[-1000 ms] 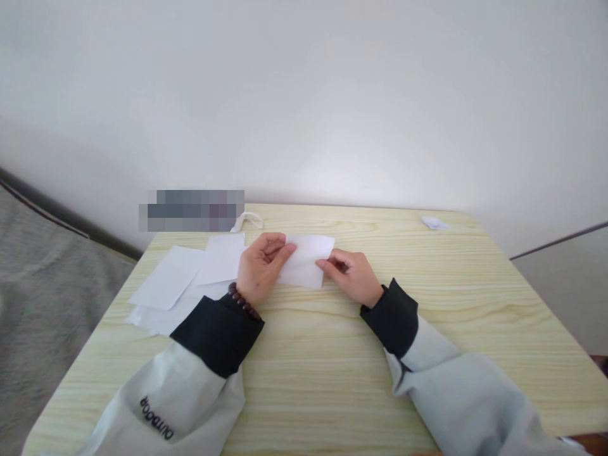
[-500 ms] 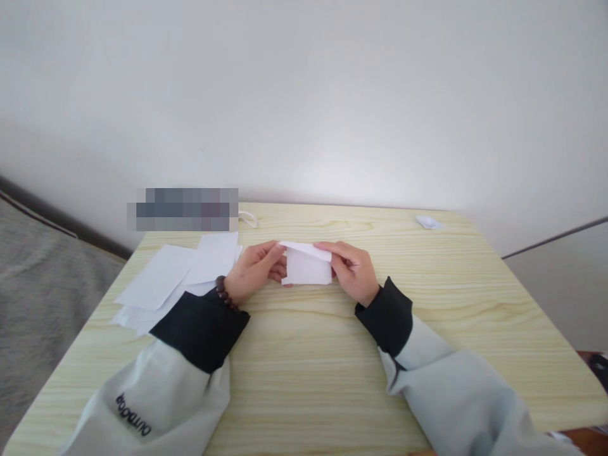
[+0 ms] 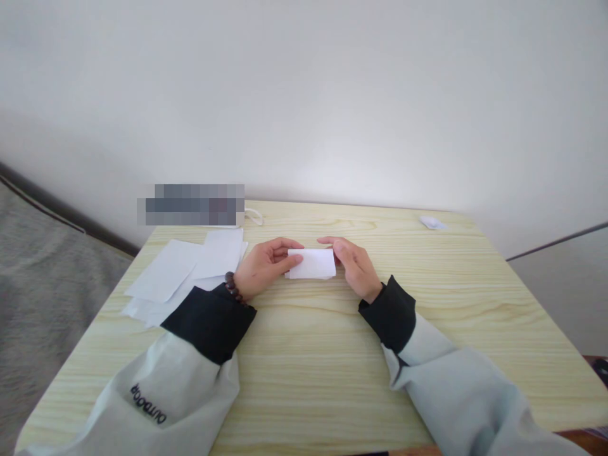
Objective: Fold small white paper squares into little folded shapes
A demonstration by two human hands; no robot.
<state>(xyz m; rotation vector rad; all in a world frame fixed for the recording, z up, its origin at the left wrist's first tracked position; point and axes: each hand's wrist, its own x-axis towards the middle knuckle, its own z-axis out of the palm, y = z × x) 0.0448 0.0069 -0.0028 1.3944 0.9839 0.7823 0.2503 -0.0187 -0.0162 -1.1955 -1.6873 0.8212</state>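
Note:
A small white sheet of paper (image 3: 311,263), folded over on itself, lies on the light wooden table (image 3: 313,354) between my hands. My left hand (image 3: 262,267), with a bead bracelet at the wrist, pinches the paper's left edge with thumb and fingers. My right hand (image 3: 353,266) holds the right edge, fingers curled over the top of the fold. Both hands rest low on the tabletop.
A loose spread of white paper sheets (image 3: 183,273) lies on the table to the left. A small crumpled white bit (image 3: 431,222) sits at the far right corner, a white cord loop (image 3: 254,217) at the back edge. A grey surface lies left of the table.
The paper was held flat and open, then its far edge was brought over toward me. Now it is folded in half and pressed down on the table.

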